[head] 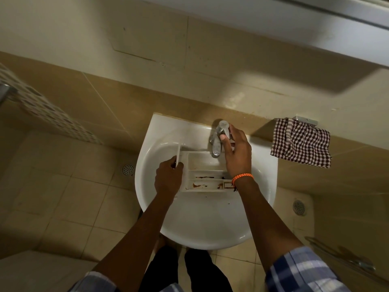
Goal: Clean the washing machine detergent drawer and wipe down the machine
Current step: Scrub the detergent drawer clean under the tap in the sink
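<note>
Checked cloth (301,143) right of sink (202,224)

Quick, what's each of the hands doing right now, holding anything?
Left hand: grips the front end of the detergent drawer over the sink.
Right hand: fingers and thumb around the tap handle.

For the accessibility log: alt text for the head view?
A person's left hand holds a stained white detergent drawer in a white sink while the right hand grips the tap lever. A checked cloth hangs at right.
</note>
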`<state>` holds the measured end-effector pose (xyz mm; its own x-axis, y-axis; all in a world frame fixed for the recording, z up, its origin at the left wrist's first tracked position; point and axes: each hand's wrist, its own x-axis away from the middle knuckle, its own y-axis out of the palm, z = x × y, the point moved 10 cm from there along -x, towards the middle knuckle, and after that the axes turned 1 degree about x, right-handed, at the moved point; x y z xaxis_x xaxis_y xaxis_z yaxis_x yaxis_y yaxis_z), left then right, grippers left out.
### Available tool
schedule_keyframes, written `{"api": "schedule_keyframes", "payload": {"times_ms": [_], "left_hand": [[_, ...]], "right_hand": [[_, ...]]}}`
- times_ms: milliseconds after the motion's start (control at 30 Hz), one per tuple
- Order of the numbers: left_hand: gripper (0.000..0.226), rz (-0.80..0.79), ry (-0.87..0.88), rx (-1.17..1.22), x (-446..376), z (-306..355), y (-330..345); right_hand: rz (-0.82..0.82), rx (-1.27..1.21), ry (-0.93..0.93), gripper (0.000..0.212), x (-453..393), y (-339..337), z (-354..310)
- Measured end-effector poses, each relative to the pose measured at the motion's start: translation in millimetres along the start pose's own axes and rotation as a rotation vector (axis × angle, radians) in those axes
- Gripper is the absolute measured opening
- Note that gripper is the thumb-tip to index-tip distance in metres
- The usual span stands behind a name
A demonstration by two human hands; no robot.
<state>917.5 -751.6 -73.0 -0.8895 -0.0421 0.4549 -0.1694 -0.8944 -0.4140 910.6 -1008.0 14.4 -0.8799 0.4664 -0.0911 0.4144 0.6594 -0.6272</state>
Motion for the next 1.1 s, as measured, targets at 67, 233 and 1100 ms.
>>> {"api": "schedule_keyframes", "payload": {"times_ms": [67,233,1100], "left_hand": [[0.013,0.008,0.003,0.000,-0.2,-1.7,-0.9],[0.014,0.009,0.025,-0.040,-3.6,-5.2,-0.7],[0.025,0.080,0.108,-0.156,-3.7,-21.4,-4.1]], "right_hand": [[0.003,0.008,0.007,0.041,-0.5,0.7,2.2],[-0.026,-0.109,0.045,0.041,0.3,1.1,4.2],[-0.233,0.506,0.158,0.020,69.3,60.6,70.8]]}}
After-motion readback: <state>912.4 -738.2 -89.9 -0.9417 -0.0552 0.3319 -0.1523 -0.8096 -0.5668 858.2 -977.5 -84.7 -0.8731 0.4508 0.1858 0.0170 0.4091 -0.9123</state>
